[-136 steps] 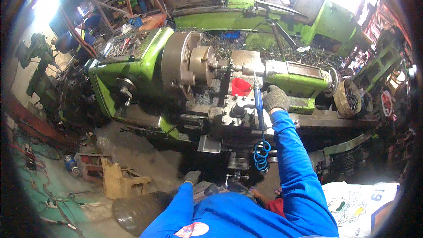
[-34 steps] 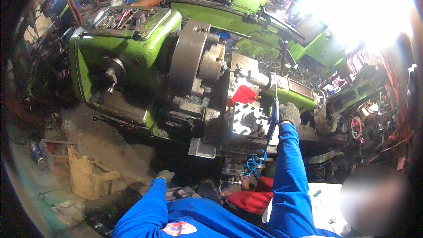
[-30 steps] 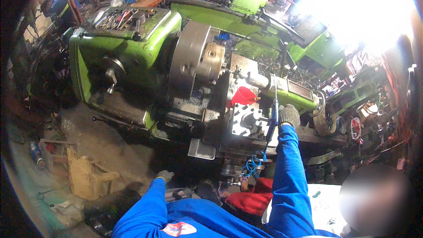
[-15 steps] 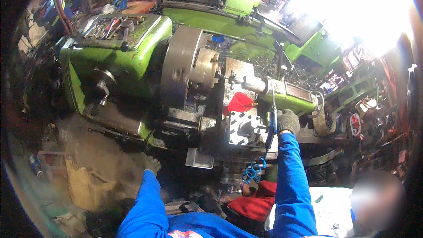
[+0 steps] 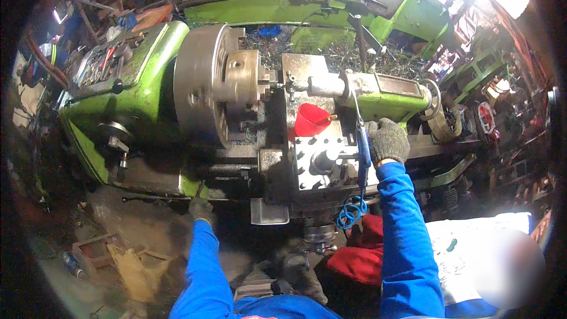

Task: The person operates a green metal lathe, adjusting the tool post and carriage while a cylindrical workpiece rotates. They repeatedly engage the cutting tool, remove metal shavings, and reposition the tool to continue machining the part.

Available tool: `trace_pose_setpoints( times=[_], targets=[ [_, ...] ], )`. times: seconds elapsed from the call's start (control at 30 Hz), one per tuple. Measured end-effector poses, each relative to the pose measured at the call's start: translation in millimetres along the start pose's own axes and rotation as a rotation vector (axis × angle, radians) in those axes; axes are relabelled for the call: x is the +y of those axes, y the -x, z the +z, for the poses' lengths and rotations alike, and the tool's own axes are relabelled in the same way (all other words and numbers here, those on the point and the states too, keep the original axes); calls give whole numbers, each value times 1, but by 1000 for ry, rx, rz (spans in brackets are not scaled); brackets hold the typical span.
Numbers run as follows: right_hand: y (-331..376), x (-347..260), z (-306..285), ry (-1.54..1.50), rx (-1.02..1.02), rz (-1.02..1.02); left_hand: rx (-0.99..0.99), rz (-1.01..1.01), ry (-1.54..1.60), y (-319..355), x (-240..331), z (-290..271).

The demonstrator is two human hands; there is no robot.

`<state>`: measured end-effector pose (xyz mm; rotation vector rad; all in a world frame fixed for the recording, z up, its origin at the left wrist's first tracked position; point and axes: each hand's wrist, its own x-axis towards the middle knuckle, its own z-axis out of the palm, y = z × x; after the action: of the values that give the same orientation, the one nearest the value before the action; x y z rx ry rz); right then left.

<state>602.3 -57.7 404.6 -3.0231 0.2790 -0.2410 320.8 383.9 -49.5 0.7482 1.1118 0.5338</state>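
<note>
My gloved left hand (image 5: pixel 201 208) is closed around a short lever (image 5: pixel 201 189) at the front of the green lathe (image 5: pixel 139 103). My right hand (image 5: pixel 390 142), in a grey knit glove, has its fingers curled against a blue air blow gun (image 5: pixel 363 149). The gun's thin nozzle points up toward the tailstock (image 5: pixel 387 95), and a coiled blue hose (image 5: pixel 352 212) hangs below. Left of the gun is the square tool post (image 5: pixel 322 161). A red plastic cup (image 5: pixel 311 119) with a stick in it sits just behind. The large chuck (image 5: pixel 201 85) holds a round metal workpiece (image 5: pixel 243 75), blurred as if turning.
Hand tools (image 5: pixel 103 62) lie on the headstock top. Metal shavings (image 5: pixel 378 62) cover the area behind the bed. A second green machine (image 5: pixel 236 15) stands farther back. Red cloth (image 5: pixel 357 263) and a white sheet (image 5: pixel 472 248) are at lower right, beside a blurred patch.
The view has shifted, bringing the lathe nearer and showing more floor at lower left. My left hand now meets the lever. My right hand stays beside the air blow gun.
</note>
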Motion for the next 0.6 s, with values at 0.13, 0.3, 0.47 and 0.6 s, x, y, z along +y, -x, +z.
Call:
trace_pose_setpoints(
  times=[0.13,0.3,0.47,0.6],
  targets=[
    [2,3,-2,-9,4,8,46,-111,37,-3,3,5],
    [0,-2,-4,-47,-28,15,201,-202,-198,-51,-13,-13],
    [-4,6,3,-49,-24,47,-104,-7,-406,-105,-38,-65],
    [0,5,2,-13,2,70,-258,204,-834,-109,-36,-50]
  ],
)
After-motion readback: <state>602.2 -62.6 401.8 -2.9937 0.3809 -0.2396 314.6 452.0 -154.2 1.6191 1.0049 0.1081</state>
